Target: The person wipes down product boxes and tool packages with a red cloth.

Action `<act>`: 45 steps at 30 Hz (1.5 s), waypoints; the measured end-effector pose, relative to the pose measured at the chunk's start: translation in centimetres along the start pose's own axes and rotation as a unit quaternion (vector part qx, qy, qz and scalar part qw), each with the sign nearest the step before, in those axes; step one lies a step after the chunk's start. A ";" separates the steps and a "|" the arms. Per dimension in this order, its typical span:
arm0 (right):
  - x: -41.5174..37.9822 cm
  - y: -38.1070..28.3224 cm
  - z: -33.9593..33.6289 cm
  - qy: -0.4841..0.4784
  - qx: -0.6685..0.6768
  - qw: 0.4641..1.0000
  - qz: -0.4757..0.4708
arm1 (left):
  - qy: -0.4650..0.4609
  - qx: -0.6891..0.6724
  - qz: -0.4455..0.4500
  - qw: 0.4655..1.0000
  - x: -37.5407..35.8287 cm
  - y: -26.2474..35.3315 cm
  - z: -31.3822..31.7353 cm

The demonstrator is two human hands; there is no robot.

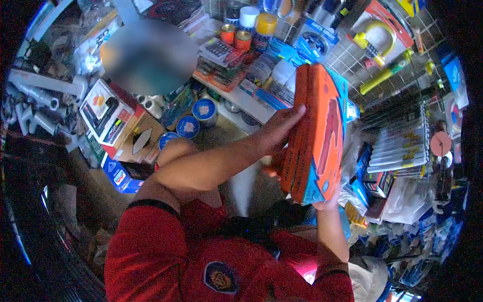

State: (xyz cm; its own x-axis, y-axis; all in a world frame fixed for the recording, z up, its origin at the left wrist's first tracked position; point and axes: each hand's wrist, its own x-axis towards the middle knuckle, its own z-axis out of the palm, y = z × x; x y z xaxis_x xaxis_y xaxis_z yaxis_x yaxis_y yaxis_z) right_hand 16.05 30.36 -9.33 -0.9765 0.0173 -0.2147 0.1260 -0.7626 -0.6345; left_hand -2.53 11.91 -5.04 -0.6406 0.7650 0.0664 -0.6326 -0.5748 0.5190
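Upright in front of me, two flat orange-and-blue boxes (317, 136) are held together side by side. Dark print runs along their orange edges; the broad face carries a dark red shape that I cannot make out. My left hand (283, 128) reaches across from the left and grips the near edge, thumb on the orange side and other fingers partly hidden behind. From below, my right hand (329, 199) supports the lower right corner, its fingers mostly hidden by the boxes.
Blue-lidded tins (188, 127) and cartons (118, 113) stand on the left. Spray cans (265, 31) and packaged goods line a white shelf (244, 100) ahead. Tools hang on a wire grid (347, 53) at the right. Grey pipe fittings (37, 100) lie far left. A blurred oval covers the upper left.
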 end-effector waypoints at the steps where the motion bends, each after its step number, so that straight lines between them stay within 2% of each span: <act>1: 0.4 -0.3 0.3 -0.043 0.040 0.997 -0.042 | -0.008 0.089 -0.004 0.996 0.0 0.2 -0.5; 2: 0.8 -0.6 0.8 -0.087 0.080 0.990 -0.080 | -0.011 0.178 -0.006 0.984 -0.2 0.4 -1.0; 3: 1.2 -1.1 1.9 -0.055 0.074 0.993 -0.073 | -0.010 0.112 -0.064 0.992 -0.9 0.7 -1.1; 4: 1.4 -1.8 2.0 0.034 0.155 0.987 -0.017 | -0.062 0.119 -0.080 0.988 -1.2 0.9 -2.0; 6: 0.7 -2.6 1.7 -0.090 0.020 0.995 0.040 | -0.055 0.073 -0.103 0.990 -2.0 -0.4 -3.4; 7: 0.6 -2.1 1.7 -0.095 0.016 0.994 0.045 | -0.121 0.034 -0.087 0.988 -1.9 -1.1 -3.9; 9: 0.8 -0.6 1.7 0.007 -0.224 0.974 -0.037 | -0.082 0.001 -0.094 0.992 -3.5 -1.4 -3.1; 10: 1.4 0.0 2.0 -0.025 -0.270 0.961 -0.058 | -0.046 -0.032 -0.110 0.992 -4.1 -1.0 -2.4; 12: 1.4 1.5 3.1 -0.001 -0.282 0.954 -0.102 | -0.078 0.005 -0.103 0.992 -4.2 -0.7 -2.6; 13: 1.5 1.7 1.3 -0.039 -0.227 0.971 -0.058 | -0.097 0.121 -0.060 0.986 -4.2 -0.6 -2.0; 14: 1.6 1.9 1.1 -0.039 -0.227 0.971 -0.058 | -0.115 0.235 -0.017 0.965 -4.3 -0.5 -1.5; 15: 1.8 2.2 1.9 -0.033 -0.161 0.984 -0.067 | -0.134 0.204 0.027 0.970 -4.1 -1.2 -0.9; 16: 2.1 2.4 3.2 -0.027 -0.093 0.992 -0.077 | -0.133 0.205 0.027 0.969 -3.9 -1.8 -0.9; 18: 2.7 1.9 5.1 -0.015 -0.102 0.990 -0.101 | -0.080 0.366 0.132 0.918 -3.4 -3.7 -1.6; 19: 3.3 1.1 4.6 0.010 -0.109 0.988 -0.107 | -0.018 0.441 0.139 0.887 -2.4 -6.7 -3.9; 20: 3.8 0.1 3.9 0.034 -0.117 0.986 -0.114 | -0.018 0.440 0.142 0.887 -2.6 -6.4 -3.6; 21: 4.8 0.2 0.9 0.140 -0.188 0.945 -0.227 | 0.014 0.426 0.135 0.895 -2.8 -5.8 -2.9; 22: 4.9 -0.3 -0.1 0.138 -0.192 0.944 -0.230 | 0.046 0.411 0.129 0.901 -3.0 -5.1 -1.9; 24: 5.3 -1.5 -0.7 0.045 -0.311 0.920 -0.233 | 0.108 0.378 0.120 0.912 -3.0 -3.7 -0.2; 25: 4.6 -0.6 4.5 0.064 -0.284 0.921 -0.258 | 0.139 0.358 0.114 0.916 -2.8 -3.4 0.2; 26: 4.6 -0.6 4.6 0.018 -0.403 0.870 -0.284 | 0.116 0.301 0.098 0.942 -1.3 -4.0 -0.9; 28: 3.9 -0.9 6.5 -0.011 -0.469 0.852 -0.232 | 0.126 0.122 0.197 0.965 -0.7 -2.4 0.4; 29: 3.7 -1.5 6.1 0.063 -0.441 0.885 -0.137 | 0.097 0.105 0.190 0.971 -0.5 -1.2 0.0; 30: 3.7 -1.1 6.3 0.068 -0.442 0.883 -0.140 | 0.143 0.126 0.206 0.960 -0.3 -0.2 0.1; 32: 3.9 0.4 7.1 0.025 -0.437 0.883 -0.170 | 0.117 0.077 0.239 0.961 -0.2 1.6 -0.3; 33: 3.6 0.4 5.6 -0.016 -0.385 0.914 -0.131 | 0.112 0.077 0.234 0.963 -0.2 1.8 -0.4; 36: 4.2 0.5 2.2 0.013 -0.306 0.945 -0.119 | 0.129 -0.001 0.255 0.958 -0.1 1.5 -0.1; 37: 4.3 -0.3 2.5 -0.036 -0.350 0.925 -0.140 | 0.149 0.024 0.283 0.947 0.0 1.3 0.2; 38: 4.8 -0.5 2.9 -0.038 -0.353 0.924 -0.140 | 0.169 0.048 0.311 0.934 0.0 1.1 0.5; 40: 5.6 -0.7 4.1 0.024 -0.242 0.958 -0.151 | 0.145 0.044 0.342 0.927 0.4 1.1 1.6; 42: 5.3 -1.1 6.3 -0.002 -0.213 0.968 -0.136 | 0.199 0.169 0.419 0.870 0.3 1.2 3.0; 43: 4.9 -0.9 7.4 0.004 -0.153 0.980 -0.126 | 0.161 0.124 0.373 0.905 0.4 0.9 3.1; 44: 4.7 -0.6 8.5 0.009 -0.096 0.989 -0.114 | 0.192 0.185 0.405 0.875 0.5 0.5 3.2; 45: 4.5 0.2 9.7 0.131 -0.087 0.977 -0.147 | 0.204 0.228 0.420 0.855 0.5 0.2 3.3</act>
State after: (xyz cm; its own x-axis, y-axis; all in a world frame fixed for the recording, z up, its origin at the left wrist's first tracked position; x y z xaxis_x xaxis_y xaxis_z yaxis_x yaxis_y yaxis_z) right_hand 9.99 24.01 -3.26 -0.8999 0.4004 -0.1729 -0.1023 -0.5792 -0.8087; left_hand -1.55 13.18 -2.05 -0.9425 -0.0795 0.3246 0.3004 -0.6270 0.7187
